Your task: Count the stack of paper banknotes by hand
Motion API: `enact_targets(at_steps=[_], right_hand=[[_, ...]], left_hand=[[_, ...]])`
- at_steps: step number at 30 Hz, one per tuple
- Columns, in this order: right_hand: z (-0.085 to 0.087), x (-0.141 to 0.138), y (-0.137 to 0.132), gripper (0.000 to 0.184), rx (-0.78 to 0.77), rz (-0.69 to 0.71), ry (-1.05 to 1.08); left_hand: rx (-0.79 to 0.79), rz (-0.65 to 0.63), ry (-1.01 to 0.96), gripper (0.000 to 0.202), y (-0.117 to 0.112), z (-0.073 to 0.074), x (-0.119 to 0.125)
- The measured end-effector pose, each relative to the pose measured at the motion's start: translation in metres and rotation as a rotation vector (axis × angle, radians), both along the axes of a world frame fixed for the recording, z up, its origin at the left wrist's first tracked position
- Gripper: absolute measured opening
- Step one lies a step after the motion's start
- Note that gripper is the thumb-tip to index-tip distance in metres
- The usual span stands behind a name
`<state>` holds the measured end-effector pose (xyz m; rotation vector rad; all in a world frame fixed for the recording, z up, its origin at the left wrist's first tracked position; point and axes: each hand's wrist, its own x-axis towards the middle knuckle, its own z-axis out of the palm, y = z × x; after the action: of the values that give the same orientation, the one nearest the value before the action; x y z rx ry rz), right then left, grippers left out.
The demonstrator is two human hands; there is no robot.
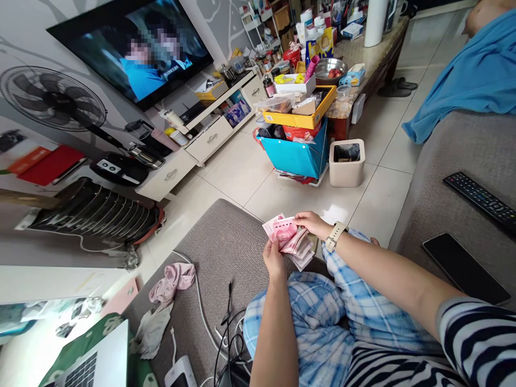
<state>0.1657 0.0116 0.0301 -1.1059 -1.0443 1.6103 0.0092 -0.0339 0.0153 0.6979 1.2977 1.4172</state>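
A stack of pink banknotes (296, 242) is held in front of me over the sofa edge, its notes fanned and partly folded. My left hand (274, 257) grips the notes from the near left, thumb on top. With its fingertips, my right hand (312, 223) pinches the upper right edge of the notes; a cream-strapped watch (336, 236) is on that wrist. Which single notes the right fingers hold cannot be made out. My knees in blue plaid trousers (314, 301) lie just below the hands.
A phone (466, 269) and a remote control (484, 201) lie on the sofa at right. Cables (229, 328), a pink cloth (171, 283) and a laptop (97, 360) are at left. A bin (346, 164) and a blue basket (296, 153) stand ahead. Another person's knee (486, 16) shows at upper right.
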Motion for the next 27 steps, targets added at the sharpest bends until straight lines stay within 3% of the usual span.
enact_targets(at_steps=[7, 27], right_hand=[[0.0008, 0.0006, -0.0003, 0.028, -0.002, 0.005, 0.0], [0.0053, -0.0004, -0.002, 0.027, -0.053, 0.02, 0.039]], left_hand=[[-0.009, 0.118, -0.024, 0.031, 0.0018, -0.0038, -0.0017], [0.022, 0.085, -0.037, 0.027, 0.0011, 0.0001, -0.0002]])
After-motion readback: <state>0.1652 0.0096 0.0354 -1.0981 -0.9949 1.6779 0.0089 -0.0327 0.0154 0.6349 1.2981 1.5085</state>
